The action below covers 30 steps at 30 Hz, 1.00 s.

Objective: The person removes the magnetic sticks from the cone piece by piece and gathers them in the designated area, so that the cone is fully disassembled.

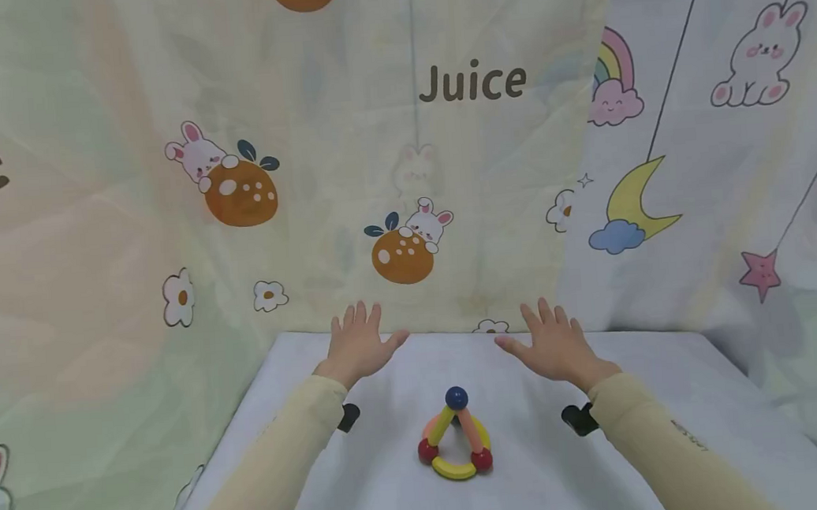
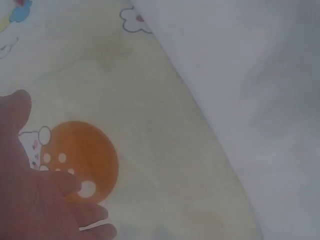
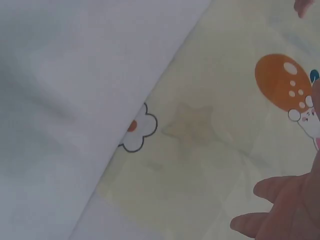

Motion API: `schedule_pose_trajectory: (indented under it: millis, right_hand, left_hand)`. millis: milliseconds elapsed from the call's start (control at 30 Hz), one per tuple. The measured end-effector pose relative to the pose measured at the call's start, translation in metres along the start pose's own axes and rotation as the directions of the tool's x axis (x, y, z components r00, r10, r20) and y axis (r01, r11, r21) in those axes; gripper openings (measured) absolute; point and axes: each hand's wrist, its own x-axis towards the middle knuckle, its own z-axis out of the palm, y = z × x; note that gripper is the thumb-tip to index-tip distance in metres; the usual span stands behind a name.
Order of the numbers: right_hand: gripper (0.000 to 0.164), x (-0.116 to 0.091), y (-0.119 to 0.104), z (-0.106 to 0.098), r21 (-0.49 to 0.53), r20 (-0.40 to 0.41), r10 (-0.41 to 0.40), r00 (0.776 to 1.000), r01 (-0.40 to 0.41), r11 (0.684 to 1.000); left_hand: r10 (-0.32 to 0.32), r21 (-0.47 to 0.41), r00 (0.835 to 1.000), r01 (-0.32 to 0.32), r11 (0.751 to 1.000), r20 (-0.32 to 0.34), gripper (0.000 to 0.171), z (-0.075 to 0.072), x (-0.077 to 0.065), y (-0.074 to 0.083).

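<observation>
toy [image 1: 472,432], yellow, pink, red (blue ball [image 1: 456,398] atop)

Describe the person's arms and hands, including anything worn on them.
The left hand and right hand are bare, without gloves. The left sleeve and right sleeve are long, plain and cream-coloured. Small dark lettering, too small to read, marks the right one. A small black device shows at the right wrist, another at the left.

Bunny-printed cloth [image 1: 330,158] hangs behind a white table [image 1: 529,460]
</observation>
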Motion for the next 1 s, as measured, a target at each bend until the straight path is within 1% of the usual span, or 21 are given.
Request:
schedule_pose_trajectory:
  millis: [133,200,300,367,433,500,567,600,633,700,800,867,933,1000]
  right_hand:
    - [0.092,-0.015,-0.01,0.023,0.054,0.013,-0.015,1.0,0.014,0.998]
    - [0.09,-0.024,-0.016,0.035,0.109,0.012,-0.018,1.0,0.016,0.994]
    - [0.084,-0.036,-0.028,0.055,0.201,-0.007,-0.007,1.0,0.008,0.98]
    - [0.076,-0.045,-0.038,0.067,0.277,-0.025,0.008,1.0,-0.001,0.961]
    - [0.069,-0.052,-0.048,0.077,0.333,-0.055,0.022,0.998,-0.003,0.943]
    - [0.064,-0.058,-0.058,0.085,0.374,-0.098,0.028,0.995,0.011,0.927]
    - [0.059,-0.063,-0.066,0.093,0.399,-0.153,0.028,0.988,0.035,0.916]
    - [0.057,-0.064,-0.07,0.096,0.414,-0.183,0.027,0.983,0.052,0.909]
    - [0.055,-0.065,-0.073,0.099,0.427,-0.212,0.023,0.977,0.072,0.901]
    - [0.049,-0.065,-0.078,0.104,0.453,-0.264,0.027,0.964,0.099,0.886]
    - [0.043,-0.062,-0.081,0.108,0.488,-0.316,0.049,0.948,0.118,0.865]
    - [0.04,-0.061,-0.082,0.11,0.507,-0.33,0.078,0.941,0.107,0.855]
    - [0.039,-0.06,-0.083,0.111,0.524,-0.33,0.099,0.939,0.095,0.847]
    - [0.038,-0.059,-0.083,0.111,0.542,-0.321,0.108,0.941,0.089,0.835]
  left_hand:
    - [0.004,-0.029,1.0,-0.005,1.0,-0.025,0.083,0.026,-0.018,-0.003]
    - [0.016,-0.056,0.999,-0.018,0.998,-0.039,0.079,0.041,-0.029,-0.002]
    - [0.047,-0.122,0.996,-0.055,0.991,-0.07,0.068,0.062,-0.046,0.003]
    - [0.073,-0.168,0.993,-0.087,0.982,-0.089,0.062,0.074,-0.056,0.009]
    - [0.104,-0.205,0.989,-0.123,0.971,-0.101,0.058,0.083,-0.065,0.017]
    - [0.134,-0.228,0.986,-0.153,0.962,-0.096,0.057,0.09,-0.071,0.024]
    - [0.144,-0.278,0.986,-0.161,0.947,-0.08,0.056,0.095,-0.077,0.032]
    - [0.145,-0.321,0.987,-0.159,0.934,-0.066,0.057,0.097,-0.08,0.036]
    - [0.143,-0.365,0.988,-0.152,0.918,-0.054,0.056,0.1,-0.082,0.039]
    - [0.149,-0.471,0.988,-0.153,0.869,-0.046,0.055,0.105,-0.085,0.046]
    - [0.138,-0.615,0.988,-0.147,0.775,-0.062,0.048,0.114,-0.087,0.057]
    - [0.114,-0.688,0.99,-0.141,0.712,-0.084,0.043,0.121,-0.087,0.063]
    - [0.064,-0.752,0.994,-0.113,0.65,-0.094,0.04,0.127,-0.087,0.068]
    - [0.022,-0.796,0.995,-0.091,0.598,-0.098,0.038,0.132,-0.086,0.071]
